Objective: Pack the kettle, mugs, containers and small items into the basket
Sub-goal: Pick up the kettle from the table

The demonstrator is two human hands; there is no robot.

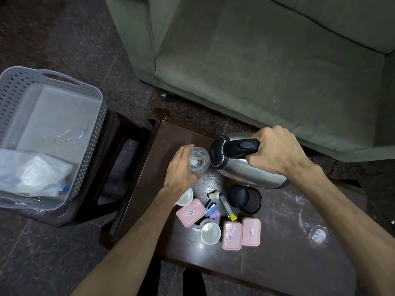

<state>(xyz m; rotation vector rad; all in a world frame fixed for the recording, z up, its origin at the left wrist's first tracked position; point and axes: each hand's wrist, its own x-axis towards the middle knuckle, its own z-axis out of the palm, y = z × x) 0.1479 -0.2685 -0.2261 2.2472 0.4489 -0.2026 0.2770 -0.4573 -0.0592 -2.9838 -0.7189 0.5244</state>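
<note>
Gripping kettle (245,165) handle, right hand (277,150); left hand (181,167) holds glass (198,160).

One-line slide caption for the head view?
Right hand grips the kettle, left hand holds a glass; basket waits left.

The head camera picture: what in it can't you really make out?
- White mug, head view: the left hand's wrist covers most of it.
- Labels on the pink containers: too small to read.
- Plastic bag in the basket: crumpled film blurs its contents.
- Kettle: whether it holds water is hidden; the lid is closed and the right hand covers the handle.
- Small items: too small to identify.
</note>
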